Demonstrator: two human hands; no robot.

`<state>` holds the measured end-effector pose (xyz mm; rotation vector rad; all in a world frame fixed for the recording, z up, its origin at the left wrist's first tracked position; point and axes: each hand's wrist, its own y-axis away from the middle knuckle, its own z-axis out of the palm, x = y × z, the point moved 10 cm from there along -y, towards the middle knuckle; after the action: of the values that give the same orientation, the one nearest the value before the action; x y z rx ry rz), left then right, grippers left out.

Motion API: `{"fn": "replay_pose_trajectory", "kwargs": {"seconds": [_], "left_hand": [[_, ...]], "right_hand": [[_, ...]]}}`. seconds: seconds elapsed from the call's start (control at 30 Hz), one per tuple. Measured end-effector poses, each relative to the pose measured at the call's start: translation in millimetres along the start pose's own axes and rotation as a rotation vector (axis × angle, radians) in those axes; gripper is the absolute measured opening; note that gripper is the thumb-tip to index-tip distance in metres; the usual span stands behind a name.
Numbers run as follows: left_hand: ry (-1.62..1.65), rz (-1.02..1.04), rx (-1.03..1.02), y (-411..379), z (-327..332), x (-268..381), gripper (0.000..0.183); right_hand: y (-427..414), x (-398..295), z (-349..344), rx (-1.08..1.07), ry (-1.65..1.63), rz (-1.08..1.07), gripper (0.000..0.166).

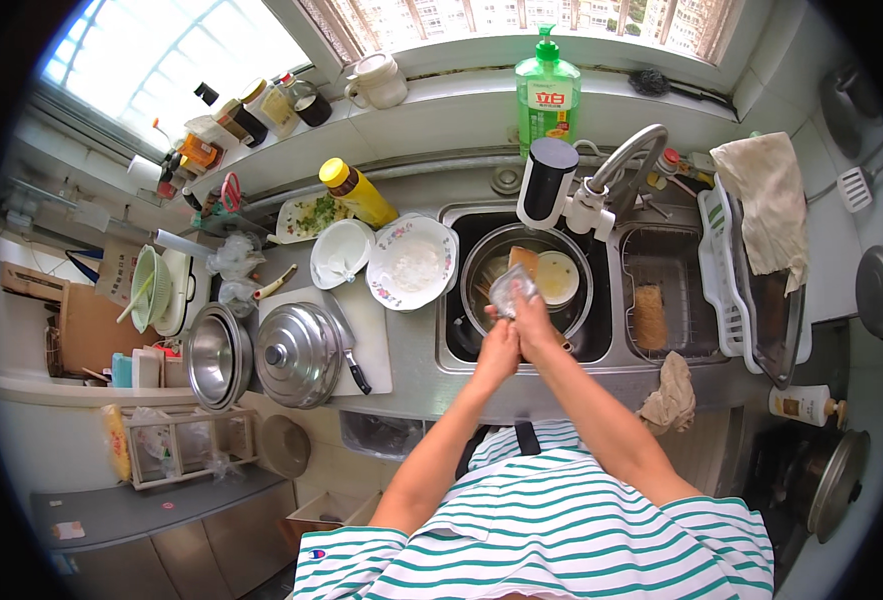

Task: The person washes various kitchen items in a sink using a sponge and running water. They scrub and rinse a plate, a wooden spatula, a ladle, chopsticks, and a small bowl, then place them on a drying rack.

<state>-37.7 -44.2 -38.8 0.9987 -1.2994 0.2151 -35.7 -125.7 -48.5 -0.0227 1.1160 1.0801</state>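
My right hand (534, 324) holds a small, clear, shiny item (509, 291) over the left sink basin; blur hides whether it is glass or plastic. Pressed against the right hand, my left hand (500, 348) has curled fingers, and its grip is partly hidden. Beneath them a large metal pot (586, 292) sits in the basin. Inside the pot are a pale round dish (559, 279), an orange-brown sponge or block (522, 259) and some thin sticks. Part of a brown handle (563, 342) shows beside my right wrist.
A faucet (587, 202) with a black-and-white filter overhangs the pot. Left are floral plates (411, 262), a knife (351, 349) on a white cutting board (374, 367) and a lidded pot (295, 354). The right basin holds a wire basket (666, 262) and a tan scrubber (649, 316).
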Motion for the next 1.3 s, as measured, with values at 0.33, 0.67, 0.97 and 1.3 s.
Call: {"fn": "replay_pose_trajectory", "kwargs": {"seconds": [0.33, 0.67, 0.97, 1.3], "left_hand": [[0.144, -0.108, -0.083, 26.4, -31.3, -0.9, 0.02], [0.191, 0.05, 0.429, 10.5, -220.0, 6.0, 0.019], [0.821, 0.021, 0.43, -88.2, -327.0, -23.4, 0.013], [0.15, -0.175, 0.547, -38.9, -312.2, -0.8, 0.077]], "right_hand": [[-34.1, 1.1, 19.5, 0.029, 0.007, 0.089, 0.042], [-47.3, 10.3, 75.9, -0.088, 0.202, -0.048, 0.025], [-7.4, 38.1, 146.6, -0.256, 0.298, 0.027, 0.022], [-19.2, 43.3, 96.2, -0.21, 0.252, 0.056, 0.022]]}}
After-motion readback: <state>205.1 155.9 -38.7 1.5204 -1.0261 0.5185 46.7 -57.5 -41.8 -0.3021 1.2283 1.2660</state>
